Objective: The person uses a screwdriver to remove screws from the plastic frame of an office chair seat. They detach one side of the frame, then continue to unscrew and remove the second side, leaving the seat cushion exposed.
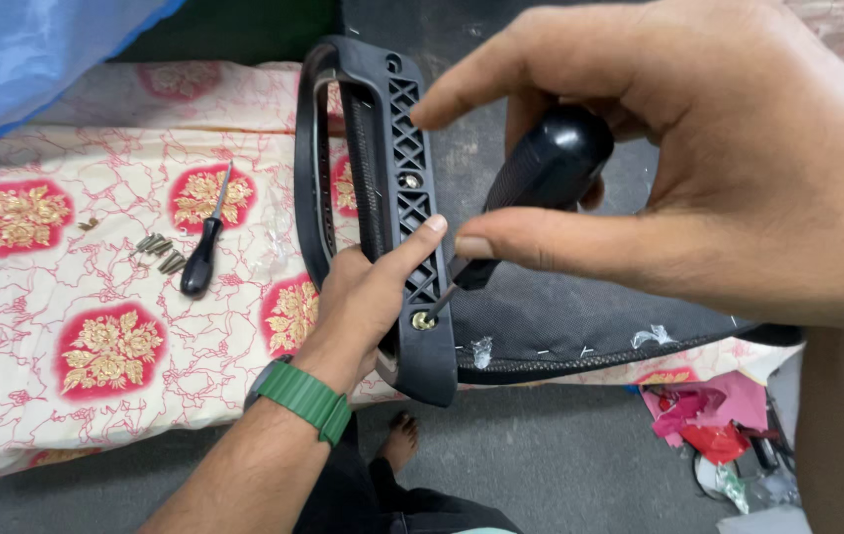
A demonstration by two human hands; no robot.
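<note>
My left hand (368,297), with a green watch strap on its wrist, grips a black plastic armrest frame (404,148) that lies on a black padded seat piece (551,316). My right hand (729,168) holds a black-handled screwdriver (541,178). Its tip sits on a brass screw (423,320) near the lower end of the frame. Another screw (409,181) sits higher up in the frame's lattice.
A second, smaller screwdriver (202,252) and several loose screws (160,252) lie on the floral cloth (66,297) at left. Blue plastic sheet (26,59) is at top left. Pink and red scraps (709,415) lie on the grey floor at lower right. My bare foot (400,440) is below.
</note>
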